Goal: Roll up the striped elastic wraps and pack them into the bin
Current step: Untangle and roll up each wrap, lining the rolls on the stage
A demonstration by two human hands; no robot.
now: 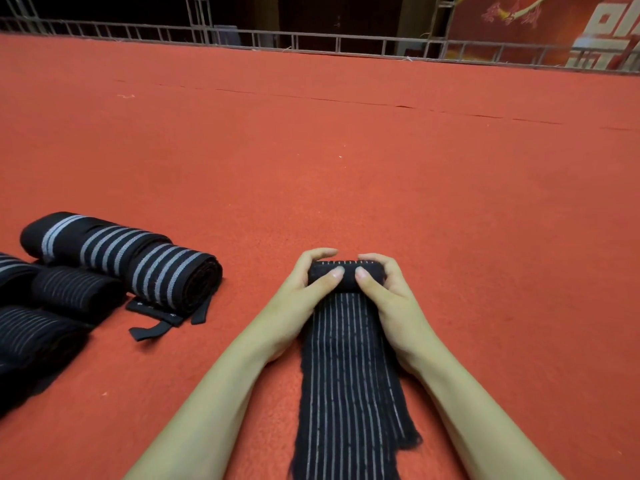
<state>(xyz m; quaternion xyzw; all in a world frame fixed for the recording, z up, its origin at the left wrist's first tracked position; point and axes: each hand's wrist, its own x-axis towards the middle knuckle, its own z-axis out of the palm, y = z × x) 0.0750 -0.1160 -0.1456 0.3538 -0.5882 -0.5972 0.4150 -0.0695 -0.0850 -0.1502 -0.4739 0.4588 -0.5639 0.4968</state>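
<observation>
A black elastic wrap with thin white stripes (349,375) lies flat on the red carpet, running toward me. Its far end is rolled into a small roll (346,273). My left hand (304,299) grips the roll's left side, thumb on top. My right hand (388,299) grips the right side the same way. At the left lies a pile of rolled wraps: a large one with broad grey stripes (166,275), another broad-striped roll (65,237) behind it, and thin-striped rolls (72,289). No bin is in view.
The red carpet (346,150) stretches far ahead and to the right. A metal truss rail (311,41) borders its far edge. A red and white banner (554,26) stands at the back right. Loose strap ends (152,329) stick out from the big roll.
</observation>
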